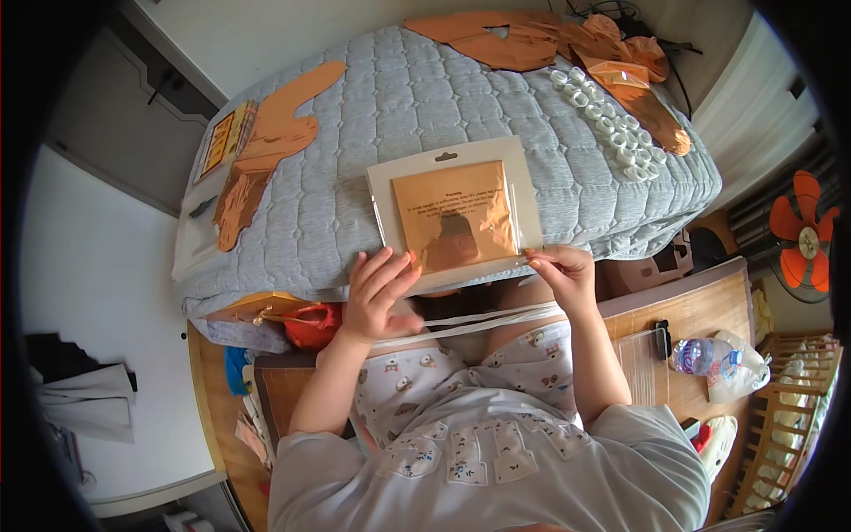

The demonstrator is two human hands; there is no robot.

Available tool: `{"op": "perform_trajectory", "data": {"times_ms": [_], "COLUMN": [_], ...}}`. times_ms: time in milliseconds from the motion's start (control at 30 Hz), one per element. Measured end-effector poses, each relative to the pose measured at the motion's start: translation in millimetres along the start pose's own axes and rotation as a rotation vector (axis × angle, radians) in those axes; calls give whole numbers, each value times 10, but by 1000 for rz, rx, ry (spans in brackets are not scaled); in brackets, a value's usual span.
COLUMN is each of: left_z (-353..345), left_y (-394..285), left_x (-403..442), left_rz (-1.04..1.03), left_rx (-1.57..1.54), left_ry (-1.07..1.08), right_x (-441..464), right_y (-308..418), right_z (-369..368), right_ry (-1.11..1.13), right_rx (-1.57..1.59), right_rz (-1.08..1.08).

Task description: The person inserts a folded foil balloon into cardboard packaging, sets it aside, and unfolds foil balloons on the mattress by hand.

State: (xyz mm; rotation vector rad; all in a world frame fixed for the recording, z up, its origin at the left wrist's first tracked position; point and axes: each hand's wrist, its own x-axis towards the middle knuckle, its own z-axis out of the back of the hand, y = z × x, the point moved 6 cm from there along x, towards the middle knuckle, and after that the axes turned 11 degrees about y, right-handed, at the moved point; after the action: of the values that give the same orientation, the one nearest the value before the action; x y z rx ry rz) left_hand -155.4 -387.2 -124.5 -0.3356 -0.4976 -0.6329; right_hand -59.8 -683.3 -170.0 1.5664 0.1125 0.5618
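A flat package (525,208) leans over the near edge of the quilted mattress. It has a white backing card with a hang hole, and clear plastic covers it. Behind the plastic lies a folded orange foil sheet (417,222) with a printed warning. At the lower right corner, the thumb and fingers of my right hand (567,277) pinch the package. By the lower left corner is my left hand (379,294), its fingers stretched out and apart, the fingertips at the package's edge. Whether they press on it I cannot tell.
Orange foil pieces (275,142) lie on the left of the grey mattress (399,97) beside stacked printed packs (226,142). More foil (496,44) is at the back right, near several white rings (612,124). A bottle (696,356) and an orange fan (805,235) are at right.
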Motion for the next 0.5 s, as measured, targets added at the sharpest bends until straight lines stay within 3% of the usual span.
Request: {"op": "perform_trajectory", "data": {"times_ms": [33, 233, 433, 500], "left_z": [-82, -156, -193, -345], "left_y": [20, 43, 7, 107], "left_x": [-110, -241, -389, -452], "left_rz": [75, 94, 384, 542], "left_rx": [55, -64, -363, -790], "left_ry": [-106, -177, -421, -373], "right_x": [-1, 9, 8, 14], "right_y": [-17, -136, -251, -261], "right_z": [1, -40, -63, -79], "right_ry": [7, 56, 39, 25], "right_rx": [3, -35, 54, 65], "right_rz": [-3, 30, 22, -6]}}
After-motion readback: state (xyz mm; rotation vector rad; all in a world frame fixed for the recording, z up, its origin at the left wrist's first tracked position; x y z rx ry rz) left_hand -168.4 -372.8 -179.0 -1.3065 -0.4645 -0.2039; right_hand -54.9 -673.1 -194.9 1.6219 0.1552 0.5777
